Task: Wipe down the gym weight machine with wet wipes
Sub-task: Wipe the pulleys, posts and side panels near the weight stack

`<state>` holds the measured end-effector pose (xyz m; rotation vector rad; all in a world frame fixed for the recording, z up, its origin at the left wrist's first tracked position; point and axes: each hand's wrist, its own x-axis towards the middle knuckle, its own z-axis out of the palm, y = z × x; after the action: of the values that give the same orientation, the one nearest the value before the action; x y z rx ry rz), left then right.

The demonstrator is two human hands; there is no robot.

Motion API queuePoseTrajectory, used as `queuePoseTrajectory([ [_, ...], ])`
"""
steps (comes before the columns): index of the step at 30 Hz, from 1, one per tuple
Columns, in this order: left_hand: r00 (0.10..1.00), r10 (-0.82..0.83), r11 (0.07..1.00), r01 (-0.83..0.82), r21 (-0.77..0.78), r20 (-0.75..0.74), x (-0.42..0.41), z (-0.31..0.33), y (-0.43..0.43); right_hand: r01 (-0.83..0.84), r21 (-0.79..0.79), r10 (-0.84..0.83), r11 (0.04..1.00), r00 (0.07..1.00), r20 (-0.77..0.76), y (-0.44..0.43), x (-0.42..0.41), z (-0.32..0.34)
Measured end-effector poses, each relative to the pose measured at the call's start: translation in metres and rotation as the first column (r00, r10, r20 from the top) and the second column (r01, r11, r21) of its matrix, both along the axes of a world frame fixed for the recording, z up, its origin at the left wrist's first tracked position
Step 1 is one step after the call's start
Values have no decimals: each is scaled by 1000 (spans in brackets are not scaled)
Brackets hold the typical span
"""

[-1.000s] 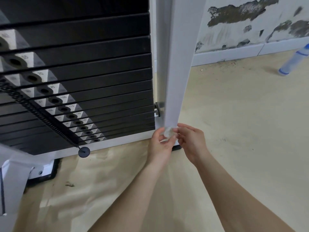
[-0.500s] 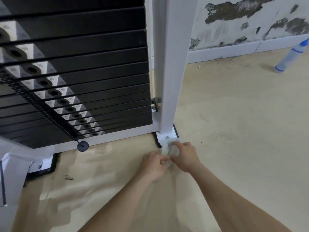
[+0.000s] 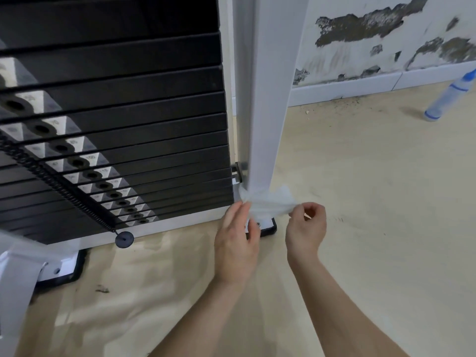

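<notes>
Since half a second ago, both hands have lifted off the foot plate [image 3: 268,224] and drawn apart, and the wet wipe [image 3: 269,202] that was bunched between them is now spread open in front of the base of the white upright post [image 3: 265,99]. Left hand [image 3: 237,243] pinches the wipe's left end between thumb and fingertips, close to the post's left corner. Right hand [image 3: 305,228] pinches the right end with its fingers curled in. The step in hand appears to be refolding the wipe to present a fresh face. To do it well, I should keep the sheet taut, fold the soiled side inward, then lay the clean face flat on the post and draw it in one direction with even pressure. I should then work round the bolt heads on the foot plate and along the edge nearest the weight stack [image 3: 128,119]. One container is in view: a translucent spray bottle [image 3: 449,100] with blue bands, at the far right edge of the floor [image 3: 373,202] near the skirting board. It is blurred, so I cannot tell its fill level. No wipe packet is visible.
</notes>
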<state>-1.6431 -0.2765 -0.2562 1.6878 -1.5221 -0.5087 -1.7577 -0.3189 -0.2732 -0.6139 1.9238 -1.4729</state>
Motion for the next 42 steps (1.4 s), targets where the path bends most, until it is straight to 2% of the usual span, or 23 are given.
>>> queuePoseTrajectory([
  [2,999,-28,995,25,94,31,-1,-2,2,-68,20,66,997,994,87,-4,3,-2],
  [3,996,-48,990,38,136,69,0,-3,3,-167,67,160,984,982,99,-4,4,-4],
  [5,991,-79,974,53,219,113,-1,-2,2,-418,174,417,892,908,43,-3,5,-7],
  [7,990,-110,957,84,276,82,0,0,-8,-583,139,578,801,812,77,-14,7,-8],
  [9,990,-131,938,110,327,43,-4,8,-18,-641,102,632,761,767,105,-24,11,-4],
  [13,981,-176,867,114,485,85,-14,17,-31,-634,183,658,752,738,-147,-34,19,-5],
  [15,968,-217,823,109,558,130,-16,25,-35,-650,97,654,753,727,-209,-38,15,6],
  [17,964,-222,833,110,543,144,-16,36,-37,-675,-5,656,738,720,-226,-43,14,27],
  [20,975,-156,904,76,420,158,-13,55,-37,-673,-110,654,732,738,-164,-46,19,52],
  [22,987,-121,914,71,398,103,-14,63,-41,-685,-67,677,725,727,-114,-46,18,50],
  [26,1000,-30,845,24,534,2,-22,74,-54,-786,93,791,611,612,-15,-45,11,50],
  [29,981,35,850,70,521,-189,-26,94,-50,-761,-55,756,646,648,-90,-49,11,78],
  [32,939,50,903,104,417,-341,-27,119,-43,-728,-218,738,650,673,-51,-49,8,107],
  [35,961,36,878,101,468,-275,-28,124,-43,-777,-134,786,615,618,20,-42,9,110],
  [37,949,55,858,114,501,-311,-27,132,-41,-786,-99,792,610,609,44,-39,11,117],
  [40,924,61,915,100,392,-378,-27,155,-39,-740,-277,764,613,645,-32,-43,13,155],
  [42,914,49,954,77,290,-404,-29,173,-34,-729,-379,768,570,637,-69,-51,10,173],
])
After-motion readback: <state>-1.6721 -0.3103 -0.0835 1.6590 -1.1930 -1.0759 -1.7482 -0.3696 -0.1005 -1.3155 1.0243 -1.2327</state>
